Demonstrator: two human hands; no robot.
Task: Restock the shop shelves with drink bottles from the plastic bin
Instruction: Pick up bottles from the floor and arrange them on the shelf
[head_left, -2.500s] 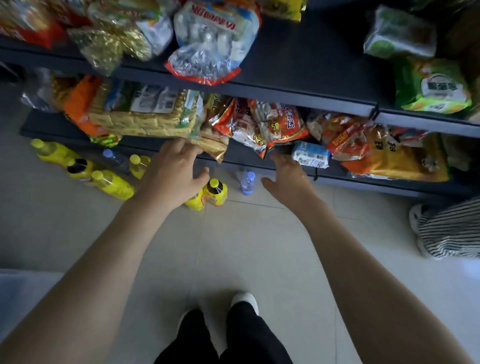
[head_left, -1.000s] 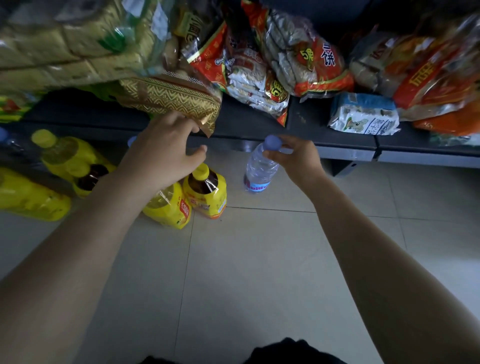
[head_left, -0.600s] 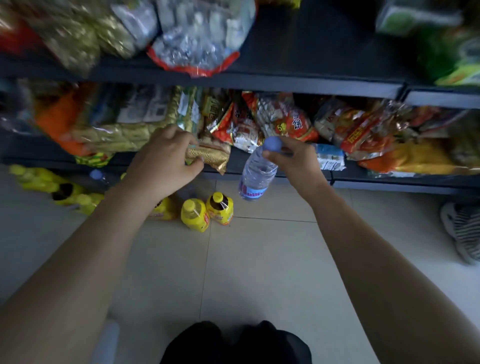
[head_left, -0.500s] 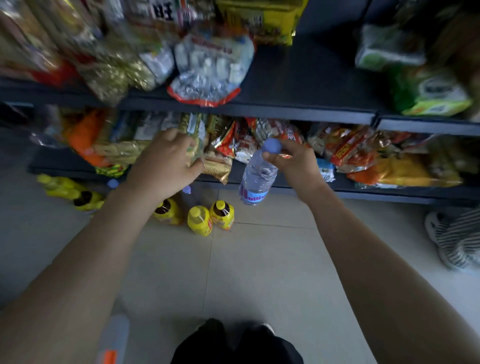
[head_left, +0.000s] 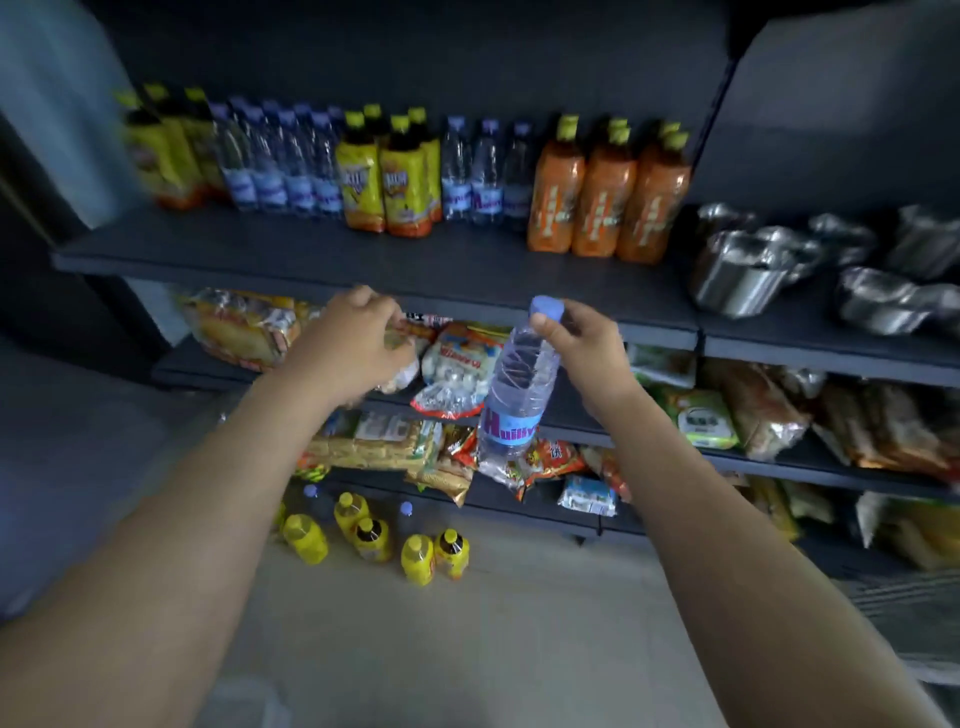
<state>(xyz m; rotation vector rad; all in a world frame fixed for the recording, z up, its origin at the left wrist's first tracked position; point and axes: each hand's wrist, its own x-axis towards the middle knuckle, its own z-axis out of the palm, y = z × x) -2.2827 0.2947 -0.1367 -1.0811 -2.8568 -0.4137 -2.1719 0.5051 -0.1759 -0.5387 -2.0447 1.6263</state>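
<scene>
- Right hand (head_left: 582, 343): the grip is closed on the neck of a clear water bottle (head_left: 514, 395), thumb just under the blue cap (head_left: 546, 308). The bottle hangs tilted.
- Left hand (head_left: 353, 343): held alongside with fingers loosely curled, and nothing is seen in the grip.

**Change noted:**
- A second ago the bottle was taken by its cap off the floor, beside the yellow bottles (head_left: 415, 556).
- It has since been lifted clear and is now carried just below the front lip of the drinks shelf (head_left: 363, 260).
- The lift is judged done, and placing is what remains for this bottle.
- Several bottles are left on the floor, well below the drinks shelf.
- The plastic bin is not made out.

**Edges and room:**
- The front lip of the drinks shelf must be cleared before the bottle is moved in.
- Snack bags (head_left: 457, 374) on the tiers under the drinks shelf bulge past their edges, close behind the bottle.
- On the drinks shelf a broad bare strip is seen in front of the standing rows.
- Shelved water bottles (head_left: 483, 176) are ranked at the back of the drinks shelf, beside orange bottles (head_left: 597, 192).
- Steel pots (head_left: 737, 270) are kept on the section to the right of the drinks shelf.
</scene>
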